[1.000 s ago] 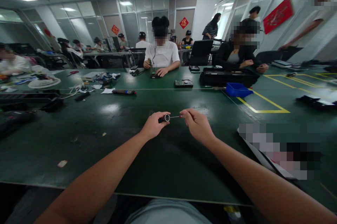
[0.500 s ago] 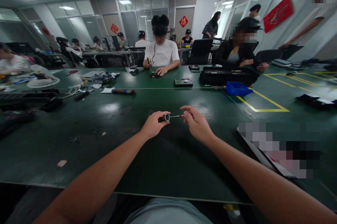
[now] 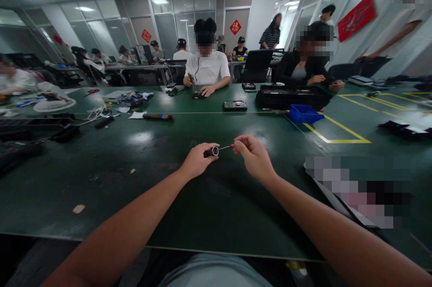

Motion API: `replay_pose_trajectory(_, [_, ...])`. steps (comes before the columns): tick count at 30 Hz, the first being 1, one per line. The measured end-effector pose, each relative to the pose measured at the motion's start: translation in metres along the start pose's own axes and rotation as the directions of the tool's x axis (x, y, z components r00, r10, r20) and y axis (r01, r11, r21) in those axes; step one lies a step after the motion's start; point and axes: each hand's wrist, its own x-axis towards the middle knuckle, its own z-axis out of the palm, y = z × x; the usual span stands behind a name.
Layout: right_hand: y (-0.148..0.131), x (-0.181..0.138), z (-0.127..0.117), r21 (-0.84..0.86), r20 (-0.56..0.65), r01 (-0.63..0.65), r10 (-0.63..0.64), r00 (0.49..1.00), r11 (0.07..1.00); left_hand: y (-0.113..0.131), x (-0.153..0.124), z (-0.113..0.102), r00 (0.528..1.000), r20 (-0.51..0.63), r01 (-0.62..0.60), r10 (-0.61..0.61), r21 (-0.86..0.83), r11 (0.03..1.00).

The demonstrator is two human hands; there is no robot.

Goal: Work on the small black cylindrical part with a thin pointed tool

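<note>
My left hand (image 3: pixel 196 161) is closed around a short dark cylinder (image 3: pixel 215 151) with a pale-rimmed round end facing me; it could be a small flashlight. Between the fingertips of my right hand (image 3: pixel 254 156) is a slim screwdriver (image 3: pixel 227 147) with a red handle and a thin metal shaft. The shaft points left, sloping slightly down, and its tip meets or nearly meets the cylinder's rim; contact is too small to tell. Both hands are above the green tabletop (image 3: pixel 202 215), and most of the screwdriver's handle is hidden by my fingers.
Across the table a person in white (image 3: pixel 206 69) works on a small device. A hard drive (image 3: pixel 235 105), a blue bin (image 3: pixel 305 114) and a long black case (image 3: pixel 293 97) lie ahead. A dark tool (image 3: pixel 158 117) and clutter are left; a blurred flat item (image 3: pixel 357 197) is right.
My right index finger was stretched out and is now curled in with the others. The screwdriver has tilted, its handle end slightly higher. My left hand has barely shifted with the cylinder.
</note>
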Motion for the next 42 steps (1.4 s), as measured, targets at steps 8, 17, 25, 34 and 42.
replay_pose_trajectory(8, [0.012, 0.007, 0.004, 0.221, -0.046, -0.089, 0.102, 0.994, 0.971, 0.008, -0.002, -0.002, 1.000, -0.021, -0.007, 0.007, 0.029, 1.000])
replay_pose_trajectory(17, [0.015, 0.016, -0.003, 0.427, -0.038, -0.262, 0.306, 0.951, 0.866, 0.009, -0.002, -0.003, 0.981, 0.034, -0.192, 0.190, 0.083, 0.978])
replay_pose_trajectory(25, [0.014, 0.009, 0.000, 0.277, -0.134, -0.090, 0.131, 0.982, 0.957, 0.007, -0.002, -0.003, 0.995, 0.042, -0.097, 0.093, 0.120, 0.988])
replay_pose_trajectory(34, [0.000, 0.002, -0.003, -0.066, -0.104, 0.039, -0.046, 0.994, 0.997, 0.008, -0.001, -0.002, 0.992, 0.062, -0.115, 0.107, 0.150, 0.982])
replay_pose_trajectory(42, [-0.002, -0.001, -0.003, -0.218, -0.027, 0.093, -0.101, 0.995, 0.972, 0.003, -0.002, 0.000, 0.984, 0.085, -0.169, 0.156, 0.178, 0.969])
